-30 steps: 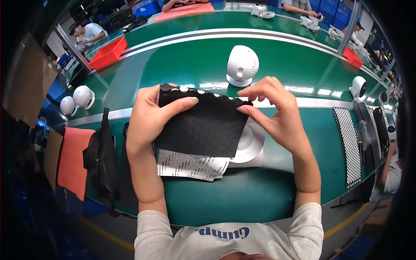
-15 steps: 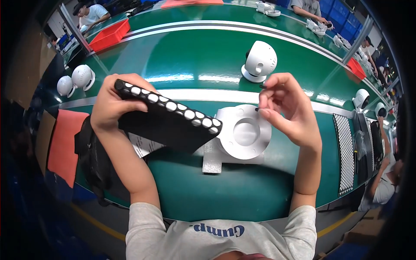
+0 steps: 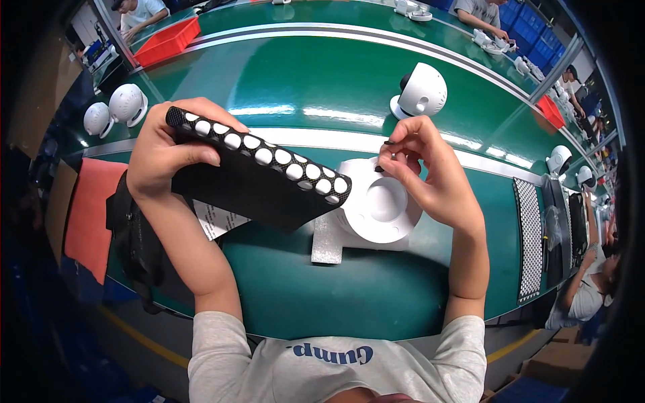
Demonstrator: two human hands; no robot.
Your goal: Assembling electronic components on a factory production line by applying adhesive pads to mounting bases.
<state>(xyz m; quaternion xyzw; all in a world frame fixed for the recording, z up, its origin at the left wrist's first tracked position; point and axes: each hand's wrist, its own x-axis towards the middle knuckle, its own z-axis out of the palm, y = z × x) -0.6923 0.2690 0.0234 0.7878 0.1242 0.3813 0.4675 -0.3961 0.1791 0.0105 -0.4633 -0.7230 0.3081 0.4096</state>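
I see left hand (image 3: 161, 153) clamping one white-dotted sheet (image 3: 250, 180), right hand (image 3: 424, 168) pinching two black bits (image 3: 379, 169), one white base (image 3: 384, 205) nearby.

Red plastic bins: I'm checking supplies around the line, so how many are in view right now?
2: one red plastic bin toward the picture's upper left, another red plastic bin toward its upper right. More may be hidden near the dark rim.

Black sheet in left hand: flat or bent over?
Bent over: the black sheet shows a white-dotted strip along its upper edge, above plain black, gripped by the left hand.
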